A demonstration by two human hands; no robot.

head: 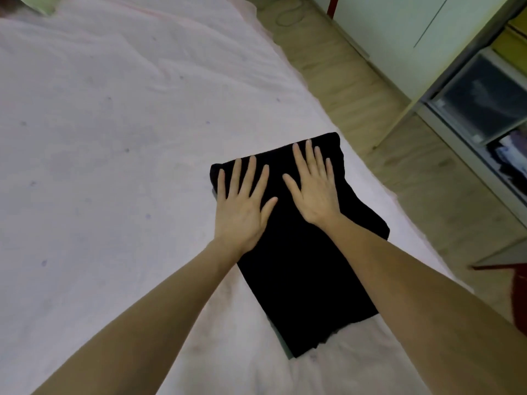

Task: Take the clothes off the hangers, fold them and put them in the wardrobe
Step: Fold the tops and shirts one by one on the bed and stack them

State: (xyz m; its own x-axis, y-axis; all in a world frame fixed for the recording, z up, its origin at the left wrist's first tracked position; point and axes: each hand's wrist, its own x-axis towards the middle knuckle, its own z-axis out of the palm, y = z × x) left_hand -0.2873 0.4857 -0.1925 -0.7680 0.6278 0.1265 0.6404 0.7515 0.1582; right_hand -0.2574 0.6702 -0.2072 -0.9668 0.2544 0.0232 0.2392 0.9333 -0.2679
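both hands, left hand [241,208] and right hand [313,189], press black garment [299,275] flat

Matt black cloth garment [299,266] on creased pale cloth bedsheet [114,138]; floor [356,95] looks like matt wood.

It was a bedroom in someone's home. A bed [114,124] spread with a pale pink, lightly creased sheet [85,195] filled most of the room from nine o'clock round to six. A strip of light wood-look floor [370,109] ran along its edge from twelve o'clock towards four. Beyond that strip, at one to two o'clock, stood a white wardrobe [399,38] with plain flat doors. Beside it, at about three o'clock, open shelving held a translucent storage drawer [484,101], with folded clothes [510,155] stacked in the compartment below. A green pillow corner [42,2] showed at eleven o'clock.
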